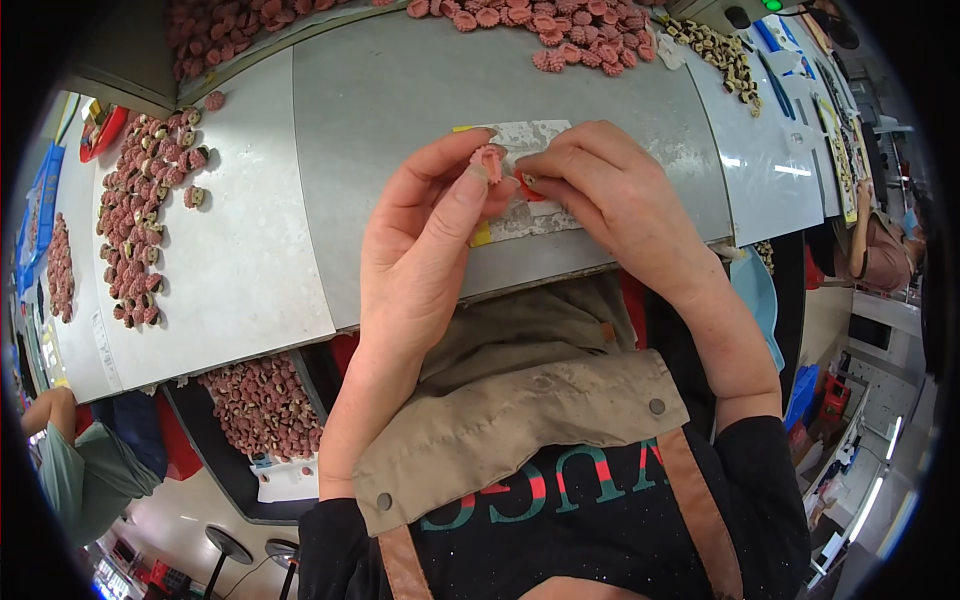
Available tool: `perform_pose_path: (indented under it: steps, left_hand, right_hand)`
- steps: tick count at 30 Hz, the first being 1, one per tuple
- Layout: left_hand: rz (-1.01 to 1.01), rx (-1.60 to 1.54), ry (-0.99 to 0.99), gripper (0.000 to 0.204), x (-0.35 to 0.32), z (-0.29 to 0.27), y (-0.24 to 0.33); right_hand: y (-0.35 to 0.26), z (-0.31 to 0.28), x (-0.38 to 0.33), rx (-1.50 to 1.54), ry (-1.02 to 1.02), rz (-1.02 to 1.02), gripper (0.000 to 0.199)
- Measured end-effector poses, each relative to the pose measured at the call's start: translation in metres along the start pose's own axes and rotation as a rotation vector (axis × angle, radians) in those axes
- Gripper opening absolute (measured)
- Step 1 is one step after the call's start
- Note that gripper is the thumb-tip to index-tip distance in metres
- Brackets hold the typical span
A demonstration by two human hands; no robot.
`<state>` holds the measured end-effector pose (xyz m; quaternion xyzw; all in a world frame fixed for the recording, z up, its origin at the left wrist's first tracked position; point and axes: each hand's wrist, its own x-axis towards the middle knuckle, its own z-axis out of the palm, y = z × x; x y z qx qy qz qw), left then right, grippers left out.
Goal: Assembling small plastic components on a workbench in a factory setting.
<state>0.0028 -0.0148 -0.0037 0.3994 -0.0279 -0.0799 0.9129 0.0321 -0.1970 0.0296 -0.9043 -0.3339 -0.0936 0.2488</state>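
My left hand (425, 225) is closed around a small pink ridged, hollow piece (488, 160), pinched upright between thumb and fingers. Just to its right, the fingertips of my right hand (610, 190) pinch a small cream-and-dark piece (528, 179), partly hidden by the fingers. Something small and red (531, 193) shows by those fingertips. Both hands are above a worn white sheet (545, 222) with yellow strips at its left edge, on the grey table (400, 90).
Loose pink pieces (590, 35) lie at the far edge, cream-and-dark pieces (720, 55) at far right beside blue tweezers (775, 85). Pink-and-dark pieces (135, 220) spread over the left; more fill a dark bin (215, 465) below. A light-blue tray (757, 300) is at right. Other people work at both sides.
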Motion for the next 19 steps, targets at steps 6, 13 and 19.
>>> perform_pose_path:
  steps: [6, 13, 19]
  left_hand:
    - [-0.005, 0.014, 0.001, 0.032, -0.001, 0.0, 0.001]
    - [-0.001, 0.067, 0.039, 0.03, -0.003, 0.005, 0.0]
    - [-0.083, 0.143, 0.004, 0.032, -0.002, 0.009, 0.003]
  right_hand:
    - [0.004, -0.003, 0.0, 0.012, -0.02, -0.011, 0.019]
    - [0.002, -0.003, -0.013, 0.451, 0.042, 0.3, 0.017]
    - [-0.011, 0.004, -0.018, 1.106, 0.157, 0.424, 0.022]
